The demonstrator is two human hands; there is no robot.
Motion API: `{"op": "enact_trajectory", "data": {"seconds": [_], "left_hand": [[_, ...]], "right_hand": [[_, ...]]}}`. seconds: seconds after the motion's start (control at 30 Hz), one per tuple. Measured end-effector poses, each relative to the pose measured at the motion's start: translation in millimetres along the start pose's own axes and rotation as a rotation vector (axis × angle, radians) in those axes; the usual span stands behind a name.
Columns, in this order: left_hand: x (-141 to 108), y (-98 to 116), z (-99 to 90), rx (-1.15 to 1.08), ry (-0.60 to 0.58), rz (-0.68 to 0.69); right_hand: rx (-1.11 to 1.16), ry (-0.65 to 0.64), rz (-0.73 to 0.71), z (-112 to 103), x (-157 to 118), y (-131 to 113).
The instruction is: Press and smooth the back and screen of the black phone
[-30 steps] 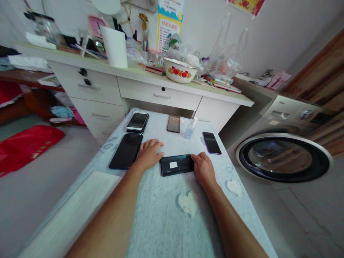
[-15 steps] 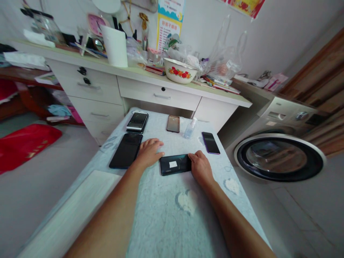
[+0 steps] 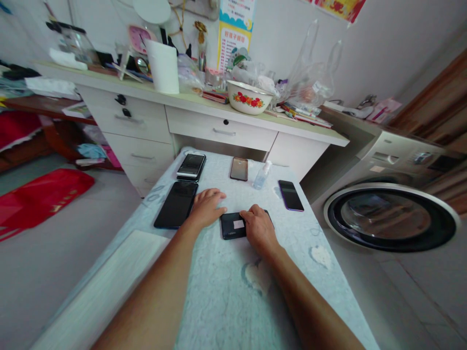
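A dark smartphone [image 3: 229,231] with a small pale sticker [image 3: 239,224] lies back up on the cloth-covered table. My right hand [image 3: 258,226] rests over its middle and right part, fingers bent and pressed together on its back; whatever they may hold is hidden. Flat on the cloth, my left hand [image 3: 207,208] is open, its thumb at the phone's upper left corner. Left of that hand lies a black tablet [image 3: 175,205], close to its wrist.
Beyond my hands are a stack of phones [image 3: 191,166], a brown phone case [image 3: 239,169], a clear spray bottle [image 3: 262,175] and another phone [image 3: 291,195]. A pale board [image 3: 105,287] lies at left. A drawer desk [image 3: 204,127] stands behind, a washing machine [image 3: 390,194] at right.
My right hand has slid left from the phone's right end onto its middle, up to the sticker. My left hand stays by the corner. The whole view has shifted slightly.
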State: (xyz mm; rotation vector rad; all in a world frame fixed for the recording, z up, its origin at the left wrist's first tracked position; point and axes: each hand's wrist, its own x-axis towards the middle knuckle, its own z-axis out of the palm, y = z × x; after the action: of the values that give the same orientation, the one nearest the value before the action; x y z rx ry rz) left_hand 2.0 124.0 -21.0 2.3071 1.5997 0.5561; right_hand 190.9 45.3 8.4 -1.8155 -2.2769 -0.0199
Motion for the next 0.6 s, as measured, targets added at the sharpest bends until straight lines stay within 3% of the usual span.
{"op": "enact_trajectory", "data": {"seconds": [0.3,0.6], "left_hand": [[-0.1,0.1,0.0,-0.007,0.004,0.0],[0.4,-1.5,0.8,-0.03,0.01,0.004]], "right_hand": [[0.047,-0.014,-0.093,1.9,2.2,-10.4],[-0.031,-0.063,0.016,-6.1,6.0,5.5]]}}
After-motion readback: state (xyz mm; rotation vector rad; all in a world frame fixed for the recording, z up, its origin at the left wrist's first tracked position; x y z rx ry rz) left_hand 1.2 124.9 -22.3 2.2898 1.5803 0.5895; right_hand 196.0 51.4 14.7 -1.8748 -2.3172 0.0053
